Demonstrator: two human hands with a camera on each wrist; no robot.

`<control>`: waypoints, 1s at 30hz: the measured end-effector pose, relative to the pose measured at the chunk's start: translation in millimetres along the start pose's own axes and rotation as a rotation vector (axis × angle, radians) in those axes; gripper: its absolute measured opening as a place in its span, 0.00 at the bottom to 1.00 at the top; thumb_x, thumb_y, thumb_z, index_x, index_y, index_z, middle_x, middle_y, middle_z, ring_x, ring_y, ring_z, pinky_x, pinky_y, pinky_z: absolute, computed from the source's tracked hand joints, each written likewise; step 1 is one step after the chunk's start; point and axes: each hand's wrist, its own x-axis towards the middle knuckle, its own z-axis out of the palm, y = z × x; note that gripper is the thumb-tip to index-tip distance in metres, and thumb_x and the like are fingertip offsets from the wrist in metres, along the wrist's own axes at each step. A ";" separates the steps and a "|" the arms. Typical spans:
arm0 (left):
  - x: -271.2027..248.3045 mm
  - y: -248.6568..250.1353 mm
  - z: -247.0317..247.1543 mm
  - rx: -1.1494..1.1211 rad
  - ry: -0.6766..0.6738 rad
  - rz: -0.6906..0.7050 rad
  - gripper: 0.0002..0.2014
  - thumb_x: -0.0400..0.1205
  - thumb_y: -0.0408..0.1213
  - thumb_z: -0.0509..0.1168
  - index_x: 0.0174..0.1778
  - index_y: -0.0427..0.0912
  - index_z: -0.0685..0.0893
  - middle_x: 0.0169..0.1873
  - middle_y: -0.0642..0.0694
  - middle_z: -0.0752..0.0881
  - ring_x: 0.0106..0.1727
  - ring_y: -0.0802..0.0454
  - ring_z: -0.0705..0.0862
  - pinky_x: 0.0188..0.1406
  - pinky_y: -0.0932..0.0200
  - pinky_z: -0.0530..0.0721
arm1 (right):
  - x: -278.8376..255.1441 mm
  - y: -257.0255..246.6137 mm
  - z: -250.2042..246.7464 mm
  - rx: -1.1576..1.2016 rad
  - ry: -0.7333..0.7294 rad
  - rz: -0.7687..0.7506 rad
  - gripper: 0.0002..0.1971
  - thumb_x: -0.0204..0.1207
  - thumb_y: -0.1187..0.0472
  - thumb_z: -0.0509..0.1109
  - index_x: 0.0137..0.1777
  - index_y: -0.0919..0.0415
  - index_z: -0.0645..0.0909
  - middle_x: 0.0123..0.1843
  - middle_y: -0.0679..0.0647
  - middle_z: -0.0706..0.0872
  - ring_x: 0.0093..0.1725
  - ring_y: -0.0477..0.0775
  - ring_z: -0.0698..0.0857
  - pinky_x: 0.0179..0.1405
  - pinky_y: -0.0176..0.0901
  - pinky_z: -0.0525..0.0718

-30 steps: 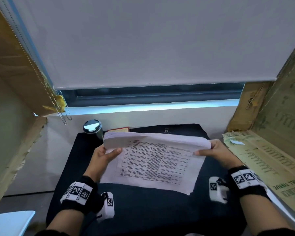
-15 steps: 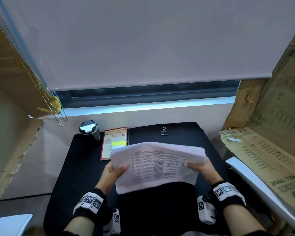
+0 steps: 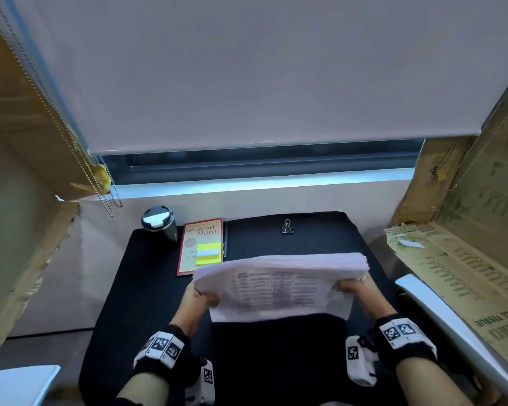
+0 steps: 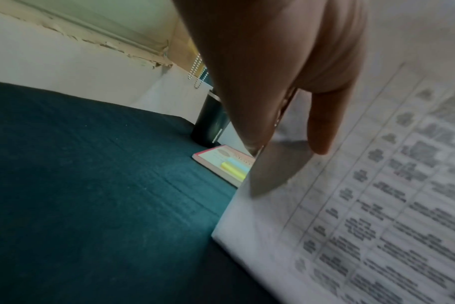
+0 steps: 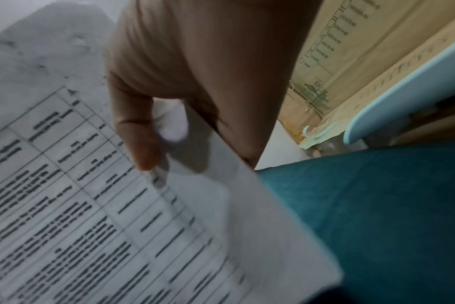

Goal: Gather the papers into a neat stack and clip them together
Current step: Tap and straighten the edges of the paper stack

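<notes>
**Papers gathered and in hand; clip not yet picked up**

Left to right across the tabletop point(image 3: 147, 288), which is covered in dark cloth.

Far left corner: a dark lidded cup point(image 3: 159, 222). Just to its right lies a red-edged book point(image 3: 201, 232) with yellow sticky notes point(image 3: 208, 253) on its cover, and what looks like a pen along the book's right edge.

Left hand point(image 3: 198, 297): grasping the left edge of the papers point(image 3: 279, 288). The left wrist view shows the thumb on the printed face and the fingers behind the sheets.

The papers are held up off the tabletop, tilted, printed table facing me, in the near middle of the scene. Sheet edges along the top look fanned at the right corner, so I judge the stack gathered but not yet squared. The print is blurred, so I cannot read it.

Binder clip point(image 3: 288, 227): on the tabletop at the far edge, beyond the papers and well apart from both hands. Untouched.

Right hand point(image 3: 354, 287): grasping the right edge of the papers, thumb in front and fingers behind, as the right wrist view confirms.

Far right: cardboard panels point(image 3: 467, 259) and a pale blue edge, off the work surface.

Progress, my judgement: gathering is done. Left to do: even up the edges, probably by tapping the stack on the tabletop, then free one hand, fetch the clip and fasten it. Risk: sheets slipping once one hand lets go.
</notes>
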 end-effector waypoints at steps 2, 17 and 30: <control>-0.3 -4.7 2.2 0.044 -0.038 -0.034 0.19 0.66 0.12 0.61 0.46 0.37 0.83 0.36 0.42 0.86 0.40 0.45 0.81 0.37 0.53 0.80 | 0.2 8.7 -2.5 -0.071 0.013 0.039 0.14 0.44 0.73 0.68 0.33 0.65 0.79 0.23 0.48 0.84 0.33 0.55 0.79 0.27 0.33 0.80; -4.2 -6.4 18.7 0.087 -0.011 -0.129 0.16 0.74 0.11 0.52 0.38 0.34 0.79 0.31 0.42 0.81 0.33 0.50 0.80 0.31 0.60 0.80 | 5.2 32.6 -1.4 -0.096 0.130 0.128 0.10 0.55 0.83 0.68 0.22 0.69 0.80 0.17 0.50 0.83 0.21 0.43 0.81 0.27 0.36 0.79; 2.1 50.5 31.6 -0.314 0.170 0.036 0.46 0.68 0.39 0.80 0.76 0.48 0.57 0.56 0.52 0.81 0.57 0.55 0.82 0.61 0.55 0.78 | 10.7 13.1 16.1 0.445 0.141 0.289 0.09 0.56 0.80 0.63 0.27 0.67 0.78 0.28 0.58 0.86 0.38 0.61 0.83 0.44 0.50 0.81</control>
